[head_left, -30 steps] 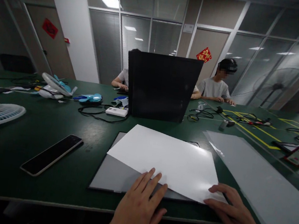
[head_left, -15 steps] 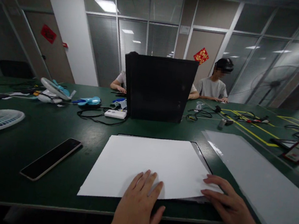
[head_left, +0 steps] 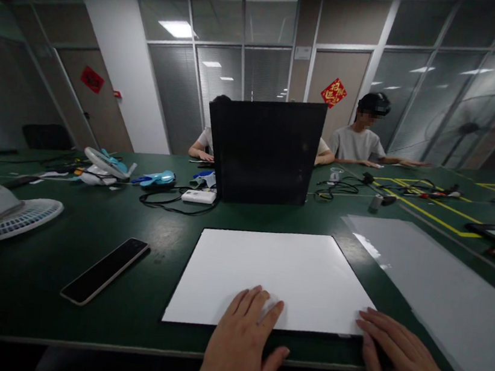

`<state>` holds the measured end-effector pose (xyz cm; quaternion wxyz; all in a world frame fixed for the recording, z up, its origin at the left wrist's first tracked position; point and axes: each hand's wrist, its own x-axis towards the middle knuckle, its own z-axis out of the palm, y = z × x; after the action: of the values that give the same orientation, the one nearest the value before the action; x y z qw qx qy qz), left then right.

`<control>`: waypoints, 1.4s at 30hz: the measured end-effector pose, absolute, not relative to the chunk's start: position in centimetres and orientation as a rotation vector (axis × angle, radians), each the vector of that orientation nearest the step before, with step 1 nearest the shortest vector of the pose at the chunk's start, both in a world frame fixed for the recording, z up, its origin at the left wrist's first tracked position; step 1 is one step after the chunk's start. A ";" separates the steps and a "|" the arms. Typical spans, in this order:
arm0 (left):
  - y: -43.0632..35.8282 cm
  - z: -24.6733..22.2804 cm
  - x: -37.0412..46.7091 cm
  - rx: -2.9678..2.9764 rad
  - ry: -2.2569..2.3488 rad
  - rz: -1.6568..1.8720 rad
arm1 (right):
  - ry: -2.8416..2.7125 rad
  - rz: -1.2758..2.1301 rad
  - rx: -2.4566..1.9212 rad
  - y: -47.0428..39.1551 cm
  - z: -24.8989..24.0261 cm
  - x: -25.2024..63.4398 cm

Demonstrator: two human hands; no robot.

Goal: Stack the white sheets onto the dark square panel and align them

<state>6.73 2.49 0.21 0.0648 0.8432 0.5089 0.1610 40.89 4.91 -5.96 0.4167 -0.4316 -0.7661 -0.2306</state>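
The left hand (head_left: 239,345) lies flat, fingers spread and grasping nothing, its fingertips pressing the near edge of the white sheet (head_left: 272,274). The right hand (head_left: 401,367) is likewise open and flat, its fingertips touching the sheet's near right corner. The sheet stretches away from both hands on the green table (head_left: 88,219). Left of the left hand lies 1 black phone (head_left: 105,270); beyond the sheet stands a black panel (head_left: 265,151). Right of the right hand rests a translucent sheet (head_left: 438,296).

Green table (head_left: 63,234) – white sheet (head_left: 272,274), phone (head_left: 105,270), perhaps fan (head_left: 19,217)
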 end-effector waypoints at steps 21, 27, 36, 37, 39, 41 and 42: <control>2.5 -0.3 6.8 2.622 1.549 0.559 | -1.695 -0.758 -1.120 4.0 -11.9 40.7; 2.5 -0.5 6.9 2.671 1.548 0.643 | -1.689 -0.753 -1.126 4.0 -11.9 40.5; 2.9 -1.0 2.8 2.703 1.635 0.836 | -1.725 -0.692 -1.181 3.5 -11.9 40.7; 2.9 -1.2 1.3 2.698 1.672 0.871 | -1.723 -0.693 -1.182 3.5 -12.0 40.7; 2.9 -1.5 -1.9 2.690 1.749 0.920 | -1.720 -0.687 -1.185 3.5 -12.1 40.7; 2.6 -1.8 -5.1 2.692 1.797 0.929 | -1.720 -0.684 -1.184 3.5 -12.0 40.6; 2.4 -1.8 -6.5 2.695 1.818 0.923 | -1.722 -0.686 -1.184 3.5 -12.0 40.6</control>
<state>-6.53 2.43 -1.82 -0.1185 0.7918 0.5343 0.2712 40.61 3.51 -11.97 0.4539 -0.4797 -0.6976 -0.2780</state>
